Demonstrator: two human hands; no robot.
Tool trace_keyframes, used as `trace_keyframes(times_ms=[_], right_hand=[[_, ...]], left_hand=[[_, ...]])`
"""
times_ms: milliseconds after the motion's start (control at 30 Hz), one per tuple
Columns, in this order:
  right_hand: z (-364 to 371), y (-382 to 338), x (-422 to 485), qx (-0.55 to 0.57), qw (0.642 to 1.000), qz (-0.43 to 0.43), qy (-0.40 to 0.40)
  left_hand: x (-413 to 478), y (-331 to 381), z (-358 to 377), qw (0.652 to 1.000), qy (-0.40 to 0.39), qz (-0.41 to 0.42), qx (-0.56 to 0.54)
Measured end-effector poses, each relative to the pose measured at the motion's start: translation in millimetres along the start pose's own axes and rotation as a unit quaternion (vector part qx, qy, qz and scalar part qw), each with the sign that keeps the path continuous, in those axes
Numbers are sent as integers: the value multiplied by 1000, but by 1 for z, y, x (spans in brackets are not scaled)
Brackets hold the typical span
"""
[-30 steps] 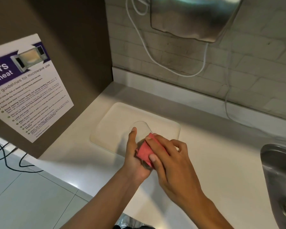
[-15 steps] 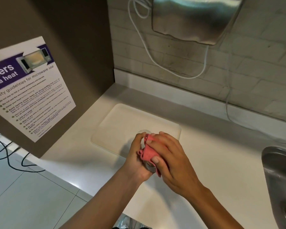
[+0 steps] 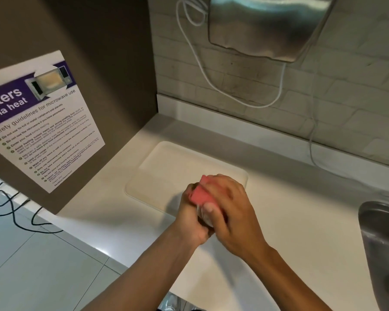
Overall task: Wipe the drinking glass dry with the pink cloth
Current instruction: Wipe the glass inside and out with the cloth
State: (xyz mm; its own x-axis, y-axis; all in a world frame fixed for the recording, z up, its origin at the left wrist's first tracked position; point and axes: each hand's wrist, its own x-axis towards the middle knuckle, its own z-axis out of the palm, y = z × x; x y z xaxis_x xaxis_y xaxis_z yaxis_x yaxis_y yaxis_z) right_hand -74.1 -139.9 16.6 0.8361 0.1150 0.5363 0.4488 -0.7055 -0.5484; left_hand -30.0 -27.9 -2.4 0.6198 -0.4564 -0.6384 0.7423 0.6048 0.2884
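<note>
Both hands meet above the white counter. My left hand grips the clear drinking glass from the left; only a sliver of glass shows between the fingers. My right hand presses the folded pink cloth over the top and side of the glass, thumb on the near side. Most of the glass is hidden by the cloth and the hands.
A cream rectangular mat lies on the counter just behind the hands. A steel sink is at the right edge. A steel wall unit with a white cord hangs above. A brown panel with a microwave safety poster stands at left.
The right hand has slid the pink cloth further over the top of the glass, covering the rim that showed a second ago. The left hand keeps its grip.
</note>
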Motion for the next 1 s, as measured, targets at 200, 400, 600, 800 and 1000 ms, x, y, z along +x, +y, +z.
trace_keyframes(times_ms=[200, 400, 600, 800, 1000], right_hand=[[10, -5, -25, 87, 993, 76, -22], [-3, 13, -10, -24, 995, -81, -61], [3, 2, -7, 111, 989, 93, -22], [15, 11, -33, -54, 994, -73, -66], [9, 2, -8, -82, 995, -16, -61]], left_hand=[[3, 6, -3, 998, -38, 11, -55], [2, 6, -7, 999, -33, 18, -22], [10, 9, -1, 999, -14, 18, -27], [7, 7, -27, 998, -40, 23, 38], [13, 13, -7, 1000, 0, 12, 4]])
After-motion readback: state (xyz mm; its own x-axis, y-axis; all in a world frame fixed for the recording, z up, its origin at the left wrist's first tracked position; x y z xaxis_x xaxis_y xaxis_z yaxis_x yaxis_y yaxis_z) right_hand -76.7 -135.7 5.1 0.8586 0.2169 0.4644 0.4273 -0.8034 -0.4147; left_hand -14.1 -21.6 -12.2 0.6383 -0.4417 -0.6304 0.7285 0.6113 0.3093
